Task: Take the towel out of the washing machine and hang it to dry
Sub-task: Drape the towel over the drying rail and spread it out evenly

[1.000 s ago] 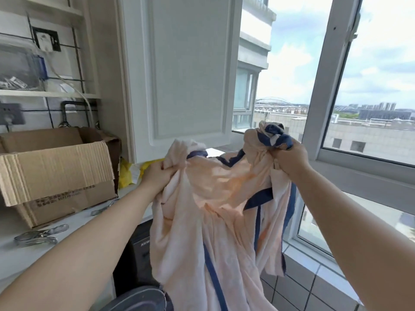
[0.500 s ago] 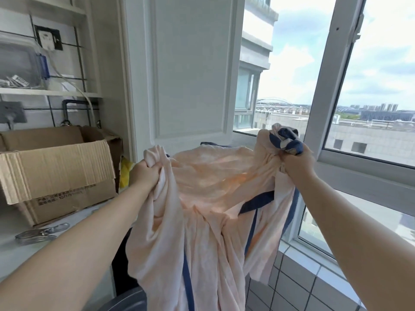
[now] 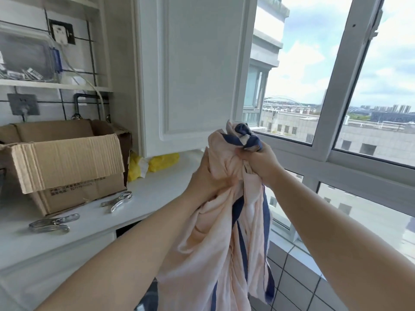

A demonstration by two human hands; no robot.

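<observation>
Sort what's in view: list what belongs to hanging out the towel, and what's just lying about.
For the job: towel, left hand, right hand, two metal clips, likely useful for pegging.

Lying about: cardboard box, yellow bag, clear container on the shelf.

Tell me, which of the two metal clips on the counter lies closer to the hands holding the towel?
The clip beside the cardboard box's front corner; the other clip lies farther left, nearer the counter's edge.
</observation>
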